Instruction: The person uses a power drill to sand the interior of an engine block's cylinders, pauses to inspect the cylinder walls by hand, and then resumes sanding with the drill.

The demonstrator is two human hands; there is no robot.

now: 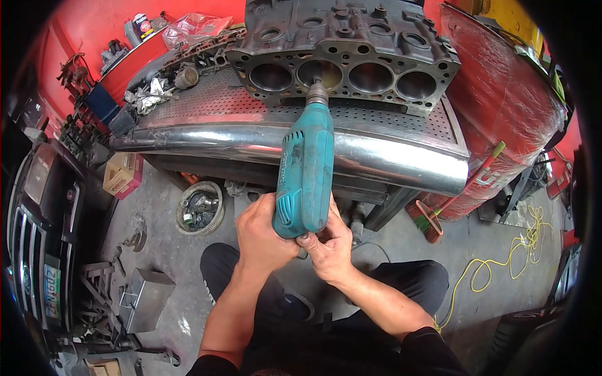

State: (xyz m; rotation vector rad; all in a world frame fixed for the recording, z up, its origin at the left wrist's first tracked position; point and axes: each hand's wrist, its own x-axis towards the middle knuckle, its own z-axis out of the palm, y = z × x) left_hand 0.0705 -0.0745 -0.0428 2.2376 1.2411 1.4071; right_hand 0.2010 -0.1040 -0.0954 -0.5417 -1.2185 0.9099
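Observation:
A teal power drill point(305, 169) points away from me, its chuck at the second cylinder bore from the left. The engine block point(342, 47) lies with its row of bores facing me on a perforated metal bench top point(219, 94). Whatever the chuck carries is inside the bore and hard to make out. My left hand point(258, 232) is closed around the rear left of the drill. On the other side, my right hand point(329, 244) grips the drill's rear underside, its thumb near the back end. The drill's body hides the handle and most of my fingertips.
A rounded chrome edge point(401, 160) runs along the bench front. Below stand a basket of parts point(200, 208) and a cardboard box point(123, 174). A broom point(426, 219) leans at right near a yellow cord point(483, 263). A car point(47, 232) is at left.

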